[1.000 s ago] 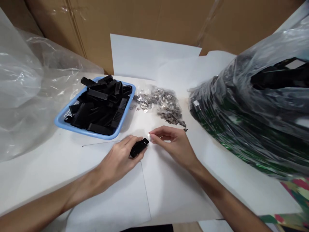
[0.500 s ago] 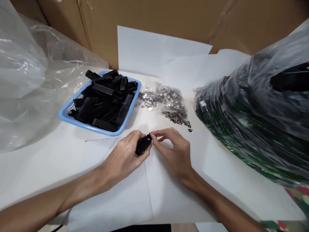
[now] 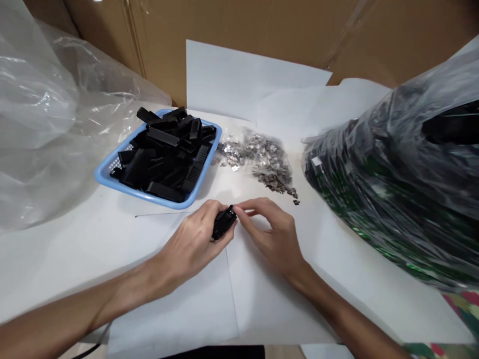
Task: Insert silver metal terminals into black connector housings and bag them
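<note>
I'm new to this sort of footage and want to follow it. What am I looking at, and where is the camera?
There is no machine here: a person works with two bare hands. One head-worn camera takes every picture, looking forward and down. The left hand holds a black plastic part. The right hand has thumb and forefinger at its end; anything between them is too small to make out. On the white table, a blue basket is heaped with similar black parts. Beside it lie small metal pieces, some in clear plastic. A large clear plastic bag of black and green items stands on the right.
</note>
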Available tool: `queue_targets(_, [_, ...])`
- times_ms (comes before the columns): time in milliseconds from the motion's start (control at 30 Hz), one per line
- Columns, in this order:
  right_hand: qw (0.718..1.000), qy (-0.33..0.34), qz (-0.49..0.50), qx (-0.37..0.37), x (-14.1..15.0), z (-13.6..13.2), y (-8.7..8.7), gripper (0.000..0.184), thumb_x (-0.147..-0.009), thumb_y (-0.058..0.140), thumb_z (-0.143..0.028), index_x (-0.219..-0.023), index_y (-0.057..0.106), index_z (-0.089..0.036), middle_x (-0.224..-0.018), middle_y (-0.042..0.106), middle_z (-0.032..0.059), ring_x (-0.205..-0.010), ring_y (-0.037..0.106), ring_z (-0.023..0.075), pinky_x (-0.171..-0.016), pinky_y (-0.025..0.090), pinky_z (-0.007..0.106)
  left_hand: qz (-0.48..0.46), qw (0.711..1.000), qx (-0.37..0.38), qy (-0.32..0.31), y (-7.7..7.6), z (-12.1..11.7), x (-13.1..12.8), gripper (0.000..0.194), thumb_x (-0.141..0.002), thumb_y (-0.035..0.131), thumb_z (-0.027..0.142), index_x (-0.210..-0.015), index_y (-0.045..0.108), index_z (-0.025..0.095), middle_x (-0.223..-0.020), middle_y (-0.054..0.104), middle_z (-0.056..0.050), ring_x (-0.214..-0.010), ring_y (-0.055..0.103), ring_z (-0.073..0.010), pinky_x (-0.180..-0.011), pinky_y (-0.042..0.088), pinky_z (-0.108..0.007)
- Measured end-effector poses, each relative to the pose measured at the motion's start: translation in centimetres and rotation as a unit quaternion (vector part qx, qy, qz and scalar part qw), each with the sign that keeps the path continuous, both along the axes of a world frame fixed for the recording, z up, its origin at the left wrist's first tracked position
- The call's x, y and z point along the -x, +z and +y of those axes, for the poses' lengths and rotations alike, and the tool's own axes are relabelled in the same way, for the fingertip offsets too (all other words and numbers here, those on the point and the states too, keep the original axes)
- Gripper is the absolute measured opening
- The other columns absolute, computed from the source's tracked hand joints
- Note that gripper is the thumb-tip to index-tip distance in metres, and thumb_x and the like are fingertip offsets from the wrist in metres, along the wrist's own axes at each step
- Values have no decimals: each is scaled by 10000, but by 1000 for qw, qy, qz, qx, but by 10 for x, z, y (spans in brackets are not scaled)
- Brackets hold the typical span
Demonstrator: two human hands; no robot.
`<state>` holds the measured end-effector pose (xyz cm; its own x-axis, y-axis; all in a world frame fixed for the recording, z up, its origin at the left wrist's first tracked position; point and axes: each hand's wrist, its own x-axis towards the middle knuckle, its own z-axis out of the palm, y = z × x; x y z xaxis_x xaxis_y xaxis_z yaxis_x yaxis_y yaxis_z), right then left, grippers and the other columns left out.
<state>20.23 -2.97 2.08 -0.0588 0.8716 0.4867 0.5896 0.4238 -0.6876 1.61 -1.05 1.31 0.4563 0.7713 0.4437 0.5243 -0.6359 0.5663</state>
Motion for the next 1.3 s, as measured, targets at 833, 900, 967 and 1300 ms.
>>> queue_targets(833, [919,98,244,294,-28,12,9,249,-842,826,-414,-1000,824,-222,-852,812,43,-784,782,205,-737,655,316,47,992,-84,-76,4,1,7,280,-1032,588,180,-1310,553,182,-999,705,-49,-901,740,-200,-761,618,-300])
queue_targets(900, [917,99,223,315,-28,13,11,236,-822,830,-423,-940,836,-218,-866,811,49,-788,774,207,-719,647,311,61,991,-76,-95,5,0,8,250,-1053,525,163,-1303,518,171,-1012,723,-67,-926,746,-218,-757,624,-314])
queue_targets(967, [917,94,207,327,-28,14,12,220,-826,807,-411,-907,833,-208,-840,805,52,-777,765,204,-716,637,310,71,989,-72,-108,7,-1,8,238,-1060,474,129,-1294,495,167,-1018,735,-80,-916,750,-221,-741,627,-320])
queue_targets(1300, [918,39,222,325,-20,15,3,87,-711,702,-209,-628,693,-184,-595,697,-1,-578,650,137,-561,495,238,88,984,-91,-127,9,-1,3,344,-1017,416,34,-1328,469,173,-967,735,-80,-854,752,-235,-684,613,-327])
